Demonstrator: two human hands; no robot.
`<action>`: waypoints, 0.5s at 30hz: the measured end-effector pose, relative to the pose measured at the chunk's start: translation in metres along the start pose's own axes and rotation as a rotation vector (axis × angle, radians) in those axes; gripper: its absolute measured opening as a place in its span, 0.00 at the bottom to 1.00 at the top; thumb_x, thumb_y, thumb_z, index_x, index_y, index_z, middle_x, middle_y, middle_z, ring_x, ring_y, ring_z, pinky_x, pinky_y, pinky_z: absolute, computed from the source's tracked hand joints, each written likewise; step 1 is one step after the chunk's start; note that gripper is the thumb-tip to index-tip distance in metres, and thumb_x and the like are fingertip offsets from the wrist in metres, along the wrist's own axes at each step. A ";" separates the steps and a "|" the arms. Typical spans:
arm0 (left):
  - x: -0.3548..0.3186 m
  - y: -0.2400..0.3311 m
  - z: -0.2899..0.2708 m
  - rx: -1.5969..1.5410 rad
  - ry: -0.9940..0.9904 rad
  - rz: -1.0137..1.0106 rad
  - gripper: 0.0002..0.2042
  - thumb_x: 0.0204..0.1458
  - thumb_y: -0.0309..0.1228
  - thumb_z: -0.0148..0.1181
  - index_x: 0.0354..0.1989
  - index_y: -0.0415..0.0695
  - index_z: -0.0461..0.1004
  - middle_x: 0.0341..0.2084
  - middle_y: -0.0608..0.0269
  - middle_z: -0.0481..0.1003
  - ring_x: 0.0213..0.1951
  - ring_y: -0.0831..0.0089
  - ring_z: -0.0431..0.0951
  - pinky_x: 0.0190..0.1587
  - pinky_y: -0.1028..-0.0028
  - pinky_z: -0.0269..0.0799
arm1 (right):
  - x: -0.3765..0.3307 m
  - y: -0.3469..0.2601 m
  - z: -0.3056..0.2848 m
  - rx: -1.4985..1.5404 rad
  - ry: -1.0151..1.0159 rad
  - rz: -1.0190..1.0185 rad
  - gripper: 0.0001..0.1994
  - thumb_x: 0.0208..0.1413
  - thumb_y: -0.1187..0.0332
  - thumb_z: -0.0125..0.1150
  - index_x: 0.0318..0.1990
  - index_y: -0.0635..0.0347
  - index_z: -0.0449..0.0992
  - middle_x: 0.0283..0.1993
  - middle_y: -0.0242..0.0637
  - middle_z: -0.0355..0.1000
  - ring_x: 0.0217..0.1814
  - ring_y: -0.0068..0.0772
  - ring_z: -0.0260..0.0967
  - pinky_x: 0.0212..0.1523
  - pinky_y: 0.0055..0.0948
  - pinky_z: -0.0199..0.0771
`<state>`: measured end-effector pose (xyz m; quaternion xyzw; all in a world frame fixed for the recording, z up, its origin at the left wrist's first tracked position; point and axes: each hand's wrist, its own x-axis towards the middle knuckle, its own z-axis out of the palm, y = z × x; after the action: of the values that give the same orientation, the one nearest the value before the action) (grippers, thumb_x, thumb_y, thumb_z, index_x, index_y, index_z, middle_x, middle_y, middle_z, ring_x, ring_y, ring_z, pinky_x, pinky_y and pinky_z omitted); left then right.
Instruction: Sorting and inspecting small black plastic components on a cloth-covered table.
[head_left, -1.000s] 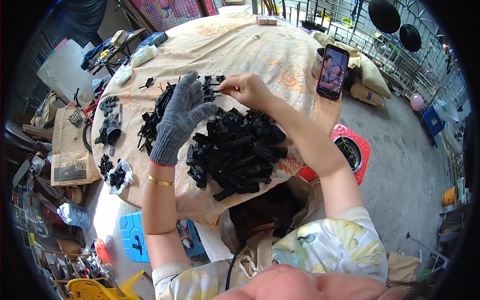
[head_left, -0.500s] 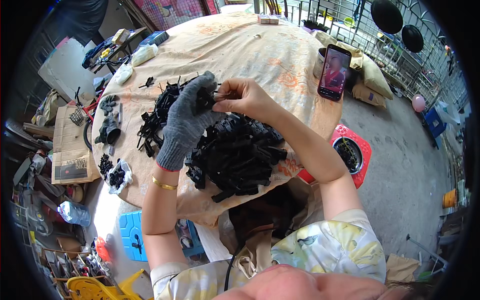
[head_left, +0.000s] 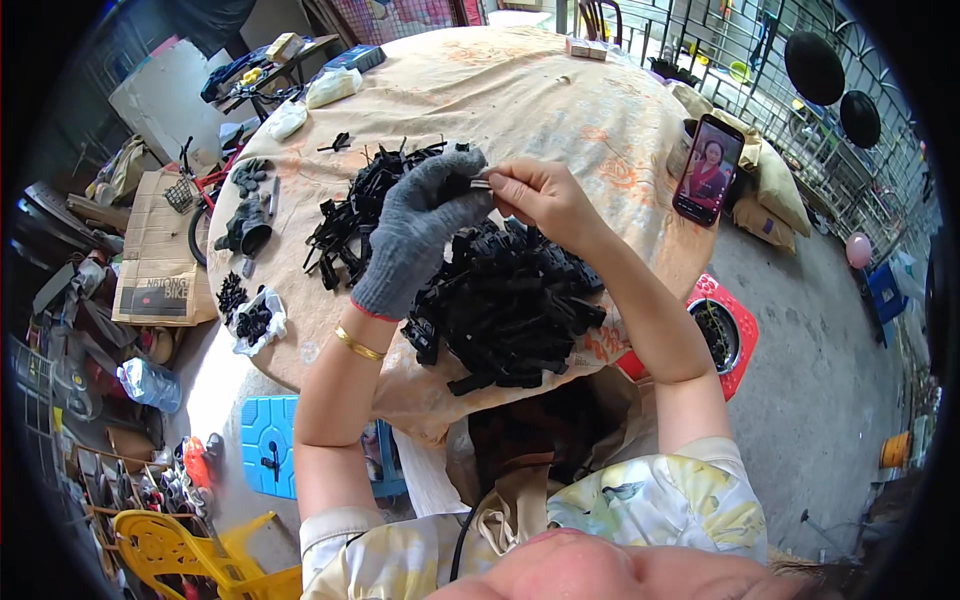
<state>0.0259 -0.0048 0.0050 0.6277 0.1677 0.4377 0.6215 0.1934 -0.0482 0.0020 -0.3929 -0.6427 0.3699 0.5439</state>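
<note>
Right grip [head_left: 551,204] pinching small piece [head_left: 481,184] on side facing left grip [head_left: 420,225]; left's hold unclear.

- The left hand [head_left: 412,232], in a grey glove, was just beside the bare right hand [head_left: 548,203], above a beige tablecloth [head_left: 500,100].
- The right fingers pinched a small piece [head_left: 481,184], too tiny to identify.
- A pile of black parts [head_left: 505,315] lay below; another black heap [head_left: 368,192] lay beyond the glove.
- A lit phone [head_left: 709,170] stood rightward.

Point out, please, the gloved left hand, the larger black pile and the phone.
Gloved left hand [head_left: 423,217], head view: its back.
Larger black pile [head_left: 507,312], head view: its middle.
Phone [head_left: 709,170], head view: screen centre.
</note>
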 end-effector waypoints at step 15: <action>-0.006 0.000 0.001 0.476 0.042 0.255 0.12 0.40 0.19 0.63 0.35 0.41 0.73 0.30 0.65 0.75 0.33 0.80 0.74 0.37 0.79 0.72 | -0.003 0.004 0.012 -0.014 0.011 0.004 0.07 0.56 0.71 0.51 0.32 0.65 0.74 0.17 0.24 0.62 0.18 0.11 0.55 0.17 0.13 0.52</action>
<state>0.0236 -0.0103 0.0037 0.7631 0.1985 0.4734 0.3926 0.1826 -0.0495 -0.0042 -0.3997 -0.6415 0.3644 0.5440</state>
